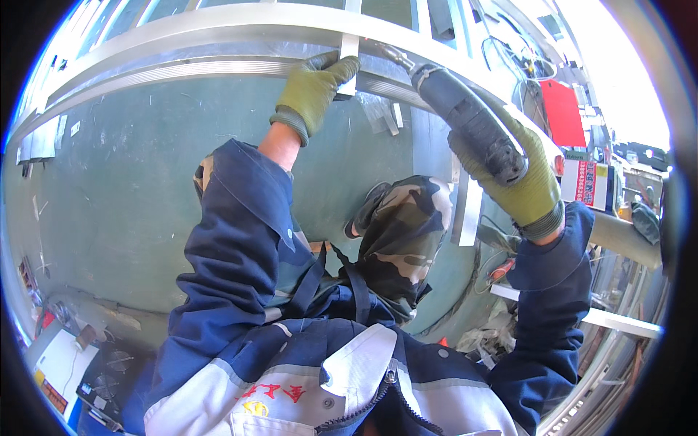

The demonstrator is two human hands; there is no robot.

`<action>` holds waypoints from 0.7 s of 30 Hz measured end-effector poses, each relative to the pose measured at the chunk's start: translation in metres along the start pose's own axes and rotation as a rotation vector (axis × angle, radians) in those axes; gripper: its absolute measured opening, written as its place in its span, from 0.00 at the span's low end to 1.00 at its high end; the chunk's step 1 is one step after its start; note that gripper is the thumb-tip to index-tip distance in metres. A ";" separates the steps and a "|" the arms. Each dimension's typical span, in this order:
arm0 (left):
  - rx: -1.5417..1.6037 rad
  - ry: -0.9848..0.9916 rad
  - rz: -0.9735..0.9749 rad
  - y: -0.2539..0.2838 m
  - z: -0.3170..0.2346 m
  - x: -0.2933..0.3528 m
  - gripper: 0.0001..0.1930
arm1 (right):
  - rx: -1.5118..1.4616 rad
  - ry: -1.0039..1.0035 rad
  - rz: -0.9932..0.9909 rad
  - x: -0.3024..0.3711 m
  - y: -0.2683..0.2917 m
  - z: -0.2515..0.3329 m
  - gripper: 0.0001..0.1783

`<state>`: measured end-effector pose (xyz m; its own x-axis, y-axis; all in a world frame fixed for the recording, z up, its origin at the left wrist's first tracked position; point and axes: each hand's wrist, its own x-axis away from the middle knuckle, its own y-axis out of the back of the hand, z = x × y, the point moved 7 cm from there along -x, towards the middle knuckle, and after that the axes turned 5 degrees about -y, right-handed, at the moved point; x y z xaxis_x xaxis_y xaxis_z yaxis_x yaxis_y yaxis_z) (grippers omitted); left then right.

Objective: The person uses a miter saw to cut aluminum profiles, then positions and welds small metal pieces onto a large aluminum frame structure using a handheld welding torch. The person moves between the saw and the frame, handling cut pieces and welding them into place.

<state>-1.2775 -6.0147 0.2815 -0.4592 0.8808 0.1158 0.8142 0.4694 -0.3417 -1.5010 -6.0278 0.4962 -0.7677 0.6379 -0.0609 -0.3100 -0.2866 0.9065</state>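
the left grip [314,89] pinches the short metal bar [350,46] at twelve o'clock by the long rail [240,14], the right grip [529,174] wraps the power tool [462,109] at half past one, apparently for fastening, so the next move likely calls for a steady, square bit [396,55].

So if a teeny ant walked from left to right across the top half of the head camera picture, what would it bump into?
Left hand in a yellow-green glove → dark power drill → flat red panel.
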 end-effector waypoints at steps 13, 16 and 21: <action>-0.130 -0.059 0.020 0.008 0.004 -0.006 0.28 | -0.013 0.094 -0.010 0.002 -0.006 -0.010 0.32; -0.144 -0.075 0.036 0.007 0.002 -0.005 0.28 | -0.027 0.021 0.001 0.005 -0.008 -0.020 0.34; -0.165 -0.085 0.012 0.008 0.001 -0.006 0.27 | -0.038 -0.015 -0.001 0.005 -0.008 -0.027 0.38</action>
<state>-1.2687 -6.0162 0.2768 -0.4720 0.8810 0.0312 0.8637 0.4692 -0.1838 -1.5173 -6.0411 0.4771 -0.7587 0.6491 -0.0550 -0.3319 -0.3127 0.8900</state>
